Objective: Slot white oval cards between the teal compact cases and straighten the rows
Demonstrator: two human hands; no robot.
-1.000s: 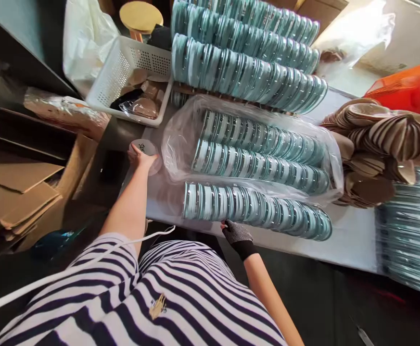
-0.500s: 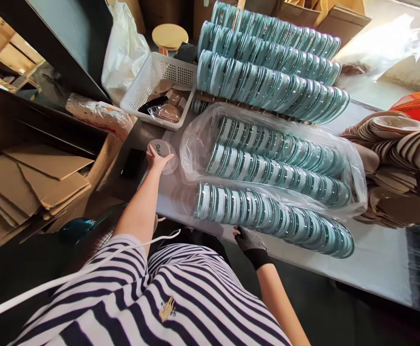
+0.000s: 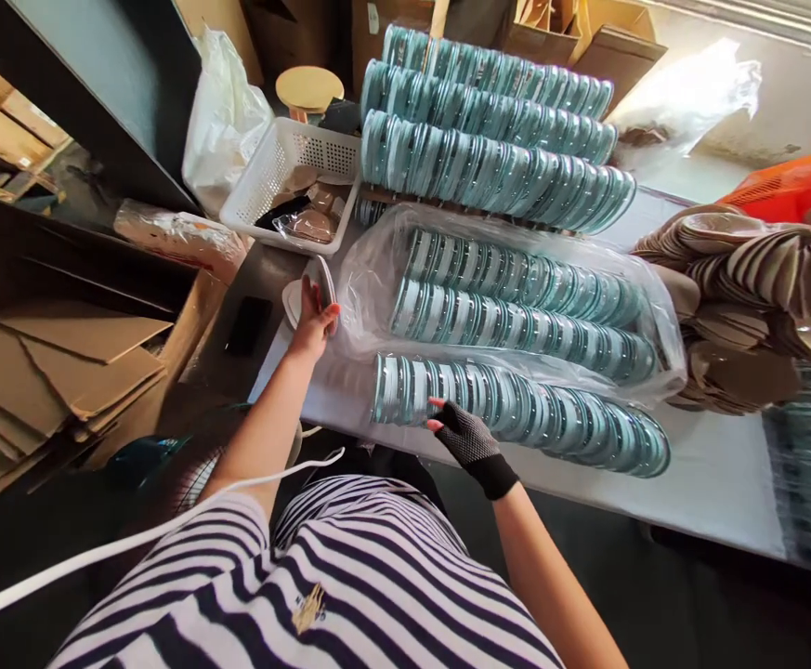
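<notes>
My left hand [image 3: 314, 327] grips a round white compact case [image 3: 322, 279] on edge, lifted off another white disc [image 3: 292, 302] lying on the table's left end. My right hand [image 3: 471, 439], in a black mesh glove, rests with fingers spread on the near row of teal-rimmed round cases [image 3: 516, 409] lying on the white table [image 3: 698, 492]. Behind it, two more rows of the same cases [image 3: 516, 297] sit inside a clear plastic bag.
Stacked rows of teal cases [image 3: 495, 149] fill the back. A white basket [image 3: 286, 177] of beige puffs stands at back left. A pile of brown puffs [image 3: 746, 288] lies on the right beside an orange crate [image 3: 795, 177]. Flat cardboard [image 3: 57, 372] lies at left.
My left hand has tilted the white case up from flat and drawn it toward the bag. My right hand has risen from the table edge onto the near row.
</notes>
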